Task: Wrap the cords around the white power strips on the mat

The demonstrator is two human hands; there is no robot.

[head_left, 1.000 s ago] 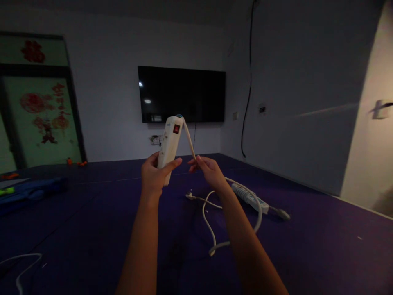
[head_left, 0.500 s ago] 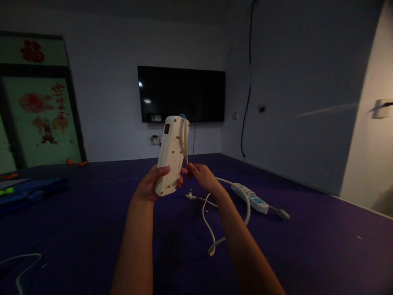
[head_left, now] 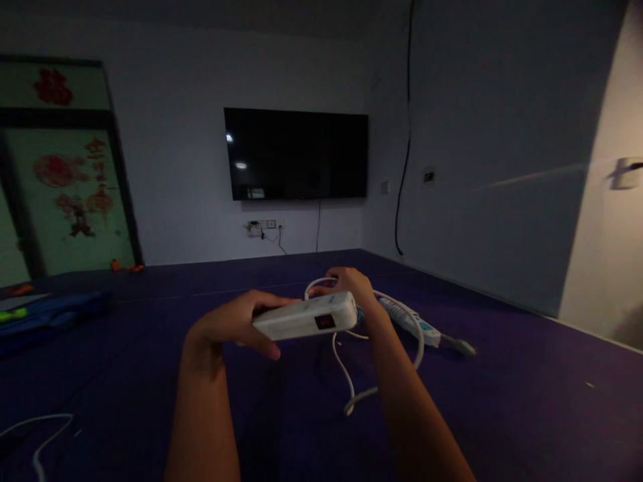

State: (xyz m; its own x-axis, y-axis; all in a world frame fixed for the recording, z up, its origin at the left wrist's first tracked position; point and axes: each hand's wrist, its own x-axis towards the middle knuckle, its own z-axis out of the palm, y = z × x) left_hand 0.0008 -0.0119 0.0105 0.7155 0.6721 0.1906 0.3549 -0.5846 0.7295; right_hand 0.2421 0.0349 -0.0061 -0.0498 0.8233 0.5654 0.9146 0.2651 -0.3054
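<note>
My left hand [head_left: 238,320] is closed around one end of a white power strip [head_left: 299,320], which lies nearly level in the air with its narrow side and dark red switch facing me. Behind the strip's right end, my right hand [head_left: 350,282] has its fingers closed on the white cord [head_left: 420,338]; the fingertips are partly hidden. The cord makes a small loop by those fingers and hangs down to the purple surface. Past my right forearm lies a second power strip [head_left: 428,333], white with blue sockets.
A short grey-white plug end [head_left: 461,346] extends from the second strip. On the purple surface [head_left: 151,375], another white cord [head_left: 50,438] lies at near left and blue cloth [head_left: 60,313] farther back. A television [head_left: 299,154] hangs on the far wall.
The held power strip has been lowered and turned from upright to nearly level, its switch end swinging right and toward me. My right hand has moved slightly right with the cord.
</note>
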